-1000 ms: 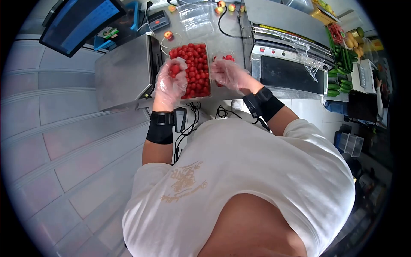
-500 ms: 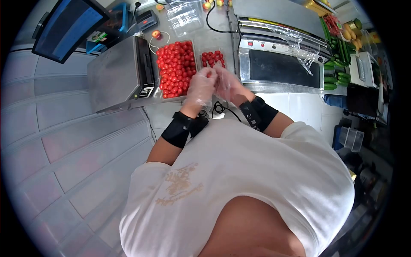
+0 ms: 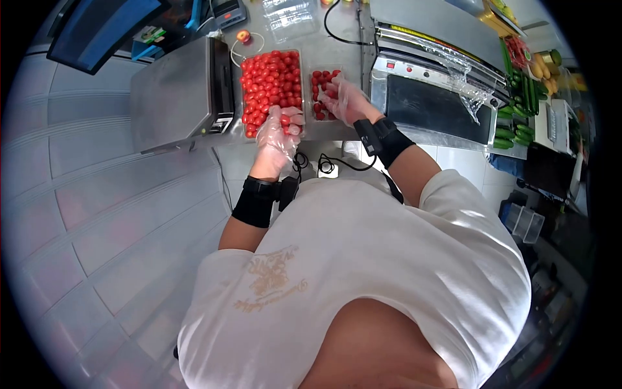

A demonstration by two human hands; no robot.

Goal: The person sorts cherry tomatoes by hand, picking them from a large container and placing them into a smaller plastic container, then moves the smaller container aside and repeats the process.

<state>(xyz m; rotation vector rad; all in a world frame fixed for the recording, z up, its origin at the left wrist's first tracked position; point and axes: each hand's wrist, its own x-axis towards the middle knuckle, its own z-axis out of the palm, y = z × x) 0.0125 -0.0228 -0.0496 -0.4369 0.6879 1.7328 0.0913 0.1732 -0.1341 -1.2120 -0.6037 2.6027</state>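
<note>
A: Shift since half a second ago?
B: Left hand (image 3: pixel 280 135) now away from the right, at the large tray's (image 3: pixel 302 81) near right corner, fingers curled about a few cherry tomatoes (image 3: pixel 285 120). Right hand (image 3: pixel 346 100) now further over the small tray (image 3: pixel 327 65); grip cannot be told.
A: Tomatoes?
B: Glossy red ovals. Heaped in the large tray, sparser in the small.
A: Materials?
B: Crinkled translucent gloves (image 3: pixel 271 135), clear plastic small tray, grey metal counter (image 3: pixel 348 57).
</note>
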